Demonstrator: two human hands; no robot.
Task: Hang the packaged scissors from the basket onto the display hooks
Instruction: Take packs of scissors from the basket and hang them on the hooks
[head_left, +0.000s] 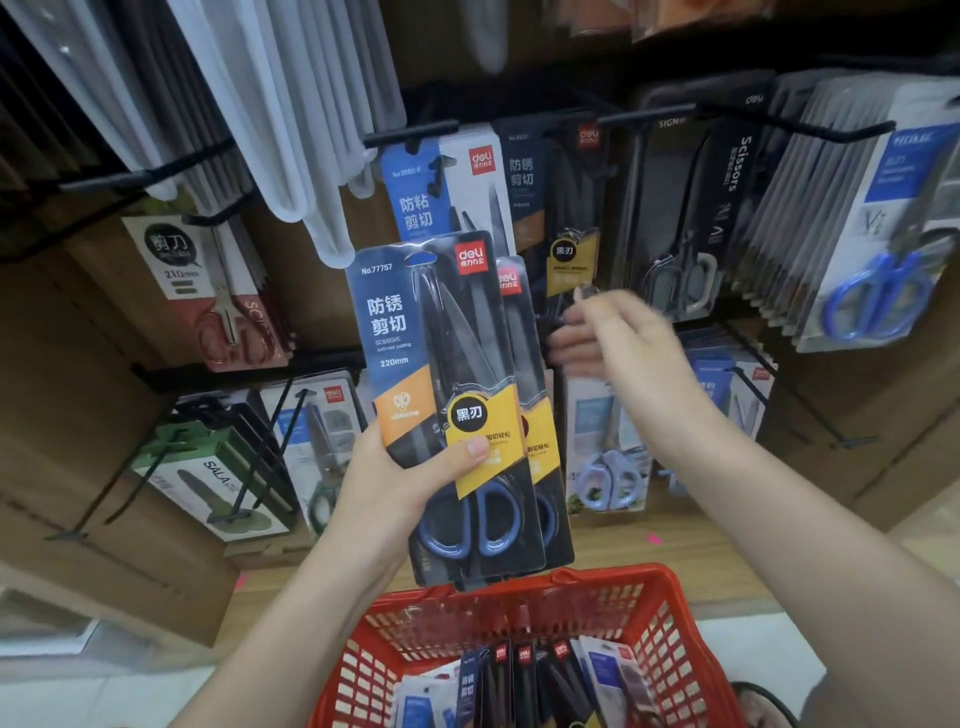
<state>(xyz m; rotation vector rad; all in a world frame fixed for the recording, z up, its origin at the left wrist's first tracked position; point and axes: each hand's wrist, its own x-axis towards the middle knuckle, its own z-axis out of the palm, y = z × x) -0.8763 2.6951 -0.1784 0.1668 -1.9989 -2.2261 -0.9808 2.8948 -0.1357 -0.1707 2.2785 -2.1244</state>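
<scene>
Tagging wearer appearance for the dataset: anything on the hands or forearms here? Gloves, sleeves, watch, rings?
Nothing worn that shows. Both forearms are bare right down to the frame's lower edge, so no sleeves are in view. The left hand and right hand have no gloves, and no watch or bracelet at either wrist. The left thumbnail is short and unpainted. The right hand is motion-blurred, so rings there cannot be ruled out.

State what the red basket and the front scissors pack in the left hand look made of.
Red basket: likely moulded plastic, uniform colour, slotted lattice walls. Front scissors pack: seemingly printed card under a clear glossy plastic cover, judging by its reflections; held by the left hand.
</scene>
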